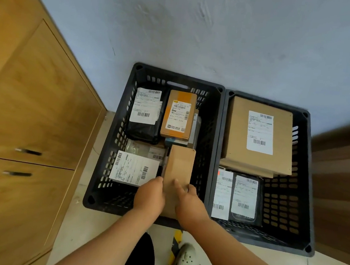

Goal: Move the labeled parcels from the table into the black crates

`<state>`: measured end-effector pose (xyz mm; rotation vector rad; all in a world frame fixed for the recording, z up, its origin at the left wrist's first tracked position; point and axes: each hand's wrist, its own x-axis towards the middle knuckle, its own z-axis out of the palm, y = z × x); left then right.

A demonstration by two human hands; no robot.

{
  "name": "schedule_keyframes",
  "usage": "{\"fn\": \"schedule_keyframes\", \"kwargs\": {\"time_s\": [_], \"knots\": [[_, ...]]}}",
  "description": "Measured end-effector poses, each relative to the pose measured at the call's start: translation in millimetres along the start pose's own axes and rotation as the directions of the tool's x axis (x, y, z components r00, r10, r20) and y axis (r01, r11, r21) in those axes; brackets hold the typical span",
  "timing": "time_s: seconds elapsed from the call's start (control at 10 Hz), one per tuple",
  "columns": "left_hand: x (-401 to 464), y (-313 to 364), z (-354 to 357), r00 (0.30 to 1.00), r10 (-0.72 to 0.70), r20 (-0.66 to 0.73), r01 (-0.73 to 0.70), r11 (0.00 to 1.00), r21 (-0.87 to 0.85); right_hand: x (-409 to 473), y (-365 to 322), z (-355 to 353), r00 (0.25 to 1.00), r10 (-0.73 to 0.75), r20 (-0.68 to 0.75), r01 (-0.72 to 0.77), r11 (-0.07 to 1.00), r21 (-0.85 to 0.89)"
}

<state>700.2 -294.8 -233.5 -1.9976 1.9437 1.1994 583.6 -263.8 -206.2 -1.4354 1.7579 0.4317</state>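
Observation:
Two black crates stand side by side on the floor against the wall. Over the left crate (pixel 113 138) both hands hold a plain brown cardboard box (pixel 179 167) on edge: my left hand (pixel 149 196) grips its left side, my right hand (pixel 188 200) its right side with the thumb on its face. Inside that crate lie a black bag with a white label (pixel 145 112), an orange-taped carton (pixel 179 114) and a white-labelled parcel (pixel 133 169). The right crate (pixel 297 188) holds a large labelled carton (pixel 258 136) and two labelled flat parcels (pixel 242 197).
A wooden cabinet with two dark handles (pixel 27 151) fills the left side, close to the left crate. A pale wall (pixel 202 27) rises behind the crates. Brown wood furniture (pixel 341 182) borders the right crate. My shoe (pixel 184 260) stands on the tiled floor below.

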Motion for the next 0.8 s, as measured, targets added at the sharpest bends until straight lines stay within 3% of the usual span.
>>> {"fn": "schedule_keyframes", "kwargs": {"time_s": [0.2,0.4,0.7,0.8], "knots": [[15,-8,3,0.992,-0.005,0.126,-0.019,0.981,0.192,11,2,5,0.998,-0.008,0.055,0.014,0.993,-0.114],[19,-11,10,0.992,0.054,0.114,-0.078,0.973,0.218,20,2,6,0.996,-0.027,0.083,0.054,0.938,-0.342],[12,-4,6,0.994,0.045,0.099,-0.07,0.963,0.259,15,9,-4,0.992,-0.064,0.105,0.092,0.954,-0.286],[4,1,-2,0.996,0.049,0.08,-0.069,0.958,0.278,6,15,-10,0.994,-0.1,0.04,0.107,0.968,-0.229]]}}
